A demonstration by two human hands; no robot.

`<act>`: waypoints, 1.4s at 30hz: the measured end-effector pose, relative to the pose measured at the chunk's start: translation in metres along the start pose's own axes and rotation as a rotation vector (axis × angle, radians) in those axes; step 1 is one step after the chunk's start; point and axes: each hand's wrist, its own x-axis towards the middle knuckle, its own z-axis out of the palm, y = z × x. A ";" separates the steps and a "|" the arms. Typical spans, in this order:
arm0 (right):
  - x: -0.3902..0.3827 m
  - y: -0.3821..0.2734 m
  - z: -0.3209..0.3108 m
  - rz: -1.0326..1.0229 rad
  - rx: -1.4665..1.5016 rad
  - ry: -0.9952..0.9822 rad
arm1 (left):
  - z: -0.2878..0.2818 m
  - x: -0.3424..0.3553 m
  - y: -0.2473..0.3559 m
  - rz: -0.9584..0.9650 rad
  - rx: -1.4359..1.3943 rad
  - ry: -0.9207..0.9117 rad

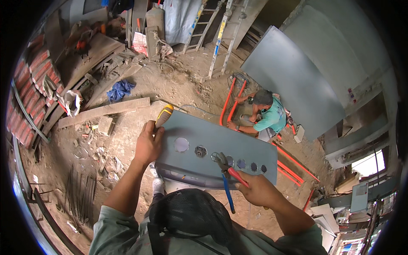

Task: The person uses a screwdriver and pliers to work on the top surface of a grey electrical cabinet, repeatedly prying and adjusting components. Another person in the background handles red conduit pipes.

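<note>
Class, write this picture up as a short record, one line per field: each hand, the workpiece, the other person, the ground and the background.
Left hand: holds a yellow-handled tool beside the grey panel
Right hand: grips the pliers by the red handle
Workpiece: grey panel with a row of round openings; pliers' tip over it, contact unclear
Other person: teal shirt, low down beside orange pipes
Ground: blue cloth, wooden plank
Background: ladder
</note>
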 end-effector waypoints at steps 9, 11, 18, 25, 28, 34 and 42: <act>0.025 0.091 0.100 0.059 0.360 0.137 | -0.002 -0.005 -0.002 -0.063 0.031 -0.071; 0.032 0.102 0.123 0.081 0.667 0.086 | -0.001 -0.006 -0.002 -0.068 0.016 -0.073; 0.029 0.095 0.111 0.034 1.277 -0.374 | 0.000 -0.006 -0.007 -0.063 0.018 -0.054; 0.018 0.094 0.026 0.224 0.858 -0.521 | -0.004 -0.005 -0.003 -0.086 0.031 -0.054; 0.029 0.087 0.008 0.341 0.715 -0.523 | -0.004 -0.005 -0.004 -0.051 0.036 -0.033; 0.062 0.056 -0.031 0.513 0.495 -0.551 | -0.009 -0.004 -0.005 -0.089 -0.017 -0.038; 0.085 0.022 -0.062 0.596 0.365 -0.650 | -0.009 0.001 -0.016 -0.081 -0.054 0.000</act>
